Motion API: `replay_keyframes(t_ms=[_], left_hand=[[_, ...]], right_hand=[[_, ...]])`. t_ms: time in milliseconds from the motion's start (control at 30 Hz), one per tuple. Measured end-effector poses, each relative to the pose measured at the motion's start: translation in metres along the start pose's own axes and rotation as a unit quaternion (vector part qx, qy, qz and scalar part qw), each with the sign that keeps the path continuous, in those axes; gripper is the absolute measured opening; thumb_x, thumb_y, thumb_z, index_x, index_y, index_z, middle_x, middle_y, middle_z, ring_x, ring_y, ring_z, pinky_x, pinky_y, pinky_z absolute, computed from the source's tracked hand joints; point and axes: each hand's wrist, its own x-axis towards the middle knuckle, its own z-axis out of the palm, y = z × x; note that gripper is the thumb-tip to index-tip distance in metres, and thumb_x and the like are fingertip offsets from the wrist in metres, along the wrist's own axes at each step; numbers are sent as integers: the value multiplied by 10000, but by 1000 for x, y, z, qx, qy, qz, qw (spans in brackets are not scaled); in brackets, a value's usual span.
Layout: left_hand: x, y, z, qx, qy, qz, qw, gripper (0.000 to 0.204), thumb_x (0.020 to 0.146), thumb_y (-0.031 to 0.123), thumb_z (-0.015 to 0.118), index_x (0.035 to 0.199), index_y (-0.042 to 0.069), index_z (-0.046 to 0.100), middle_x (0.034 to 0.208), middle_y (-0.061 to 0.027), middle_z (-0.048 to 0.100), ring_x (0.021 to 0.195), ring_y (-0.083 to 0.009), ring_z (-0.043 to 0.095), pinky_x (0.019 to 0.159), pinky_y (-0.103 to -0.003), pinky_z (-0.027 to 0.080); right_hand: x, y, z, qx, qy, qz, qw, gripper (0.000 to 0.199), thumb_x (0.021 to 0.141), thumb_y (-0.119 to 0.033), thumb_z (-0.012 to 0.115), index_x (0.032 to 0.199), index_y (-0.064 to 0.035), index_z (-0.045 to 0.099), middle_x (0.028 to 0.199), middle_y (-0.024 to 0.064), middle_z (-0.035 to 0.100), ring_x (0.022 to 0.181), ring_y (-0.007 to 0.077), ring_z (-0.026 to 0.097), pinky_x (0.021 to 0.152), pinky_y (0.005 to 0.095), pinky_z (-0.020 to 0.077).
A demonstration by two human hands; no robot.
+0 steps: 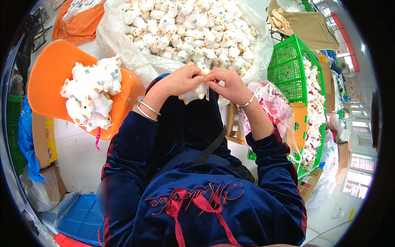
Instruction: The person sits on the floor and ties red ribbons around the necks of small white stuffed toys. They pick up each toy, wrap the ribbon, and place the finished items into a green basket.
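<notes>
My left hand (184,80) and my right hand (228,85) meet above my lap, fingertips pinched close together on a small white plush toy (192,95). Its body shows below my fingers, and a bit of white plush shows just above them. A narrow white tag (207,93) hangs from it beneath my right fingers. Any thread or fastener between the fingertips is too small to make out. Just beyond my hands, a large clear plastic bag (110,31) holds a heap of similar white plush toys (193,31) with orange parts.
On my left, an orange chair (45,78) carries a pile of white plush toys (92,92). To the right stand a clear bag with pink and red contents (267,103) and a green crate (288,68) full of plush toys. A blue crate (84,216) sits at lower left.
</notes>
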Motion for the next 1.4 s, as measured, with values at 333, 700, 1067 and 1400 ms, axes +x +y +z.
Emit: replay_keyframes(t_ms=[333,700,1067,1400], left_hand=[[1,10,-8,-7,-41,-67,997,284,1023,277,645,1021,-6,668,882,-59,640,849,-154,587,783,-317,496],[0,2,-11,-7,-23,-70,997,280,986,269,676,994,-10,703,878,-59,674,839,-140,608,777,-311,510],[-3,3,-7,-82,12,-100,992,252,957,227,731,991,-22,741,900,-28,716,814,-80,617,735,-258,511],[-8,0,1,-50,52,-16,997,220,926,195,708,965,-16,759,863,-112,729,801,-184,682,757,-322,540]], right_hand=[[5,-11,15,-99,60,36,993,98,878,-41,703,958,-25,650,830,157,686,760,337,692,671,388,545],[-4,6,53,-96,244,-55,963,149,831,18,736,922,-31,628,875,117,654,740,300,662,663,373,541],[-6,9,46,-115,228,-106,961,162,827,24,771,937,-44,673,919,102,679,786,285,693,676,357,558],[-13,4,43,-110,215,-92,966,146,851,15,765,957,-37,677,920,105,684,786,285,689,681,360,553]])
